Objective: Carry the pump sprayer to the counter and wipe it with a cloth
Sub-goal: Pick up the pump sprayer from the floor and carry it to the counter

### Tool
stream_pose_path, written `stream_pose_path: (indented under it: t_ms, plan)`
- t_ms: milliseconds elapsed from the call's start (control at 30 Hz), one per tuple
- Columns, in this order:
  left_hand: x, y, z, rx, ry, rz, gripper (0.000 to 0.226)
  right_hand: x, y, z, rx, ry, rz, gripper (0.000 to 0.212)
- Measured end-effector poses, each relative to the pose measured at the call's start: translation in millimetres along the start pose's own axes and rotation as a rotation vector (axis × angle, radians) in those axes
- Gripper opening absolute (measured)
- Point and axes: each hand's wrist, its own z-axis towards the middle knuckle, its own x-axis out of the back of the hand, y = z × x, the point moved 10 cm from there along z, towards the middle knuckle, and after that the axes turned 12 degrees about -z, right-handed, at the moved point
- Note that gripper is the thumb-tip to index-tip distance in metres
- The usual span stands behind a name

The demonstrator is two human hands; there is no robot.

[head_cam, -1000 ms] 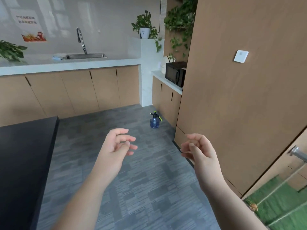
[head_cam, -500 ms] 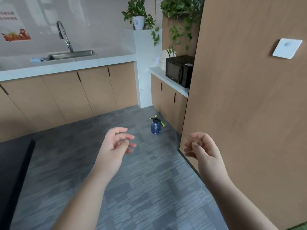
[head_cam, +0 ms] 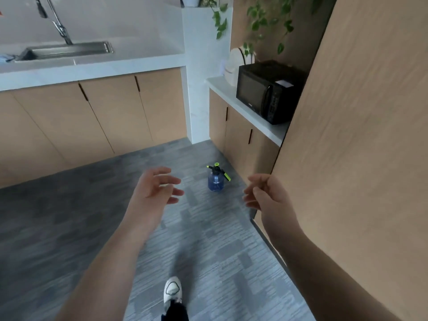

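Your view loses the faucet point(head_cam: 58, 24) at the top edge — only its lower neck and base show above the sink point(head_cam: 69, 50). At the far left of the desk point(head_cam: 92, 70), a bluish thing point(head_cam: 7, 58) is cut by the frame and too blurred to name. The plants point(head_cam: 266, 17) run off the top, their pots mostly out of sight. A pale rounded object point(head_cam: 234, 68) sits half hidden behind the microwave point(head_cam: 261, 91). The wooden wall point(head_cam: 359, 135) is smeared by motion. Your shoe point(head_cam: 172, 291) shows only its toe — the leg is clipped at the bottom edge. Both forearms leave the frame below, and your right hand point(head_cam: 268, 195) curls its fingertips out of sight.
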Motion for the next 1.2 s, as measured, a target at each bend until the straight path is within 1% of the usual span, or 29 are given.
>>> stream_pose_path:
  t_ms: [133,233,333,567,667,733,800,900,1000,1100,1133,1200]
  plan:
    - [14.0,-26.4,107.1,0.016,-0.071,0.052,0.041,-46.7,17.2,94.2,-0.054,0.039,-0.031,0.032]
    - [25.0,-39.3,195.1,0.044,-0.122,0.073,0.039,-84.3,23.8,164.8,-0.106,0.063,-0.075,0.032]
    - [23.1,-53.0,275.6,0.08,-0.184,0.097,0.032,-109.4,29.3,222.6,-0.141,0.109,-0.058,0.03]
    - [-16.0,-107.0,430.1,0.147,-0.283,0.111,0.033,-121.8,74.3,347.6,-0.255,0.209,-0.02,0.029]
    - [-40.7,-137.0,498.9,0.136,-0.308,0.117,0.033,-120.8,106.2,416.7,-0.281,0.241,-0.047,0.031]
    - [-59.0,-168.5,548.2,0.132,-0.326,0.116,0.036,-123.9,140.8,466.3,-0.317,0.246,-0.071,0.032]
    - [-76.9,-209.7,597.0,0.124,-0.335,0.106,0.041,-129.0,184.6,517.8,-0.344,0.233,-0.108,0.031]
    - [-101.9,-297.9,655.3,0.139,-0.354,0.084,0.045,-140.8,268.7,587.7,-0.386,0.218,-0.166,0.031]
    - [-113.7,-414.7,697.2,0.188,-0.392,0.131,0.049,-155.8,374.8,642.6,-0.429,0.222,-0.266,0.036]
    - [-114.4,-559.5,733.7,0.201,-0.522,0.336,0.054,-173.0,506.6,684.5,-0.443,0.194,-0.442,0.046]
    - [-114.2,-607.2,745.6,0.2,-0.574,0.414,0.054,-179.6,551.4,696.4,-0.444,0.162,-0.494,0.046]
    - [-115.4,-711.0,767.6,0.179,-0.693,0.582,0.048,-199.3,649.2,719.9,-0.446,0.042,-0.607,0.039]
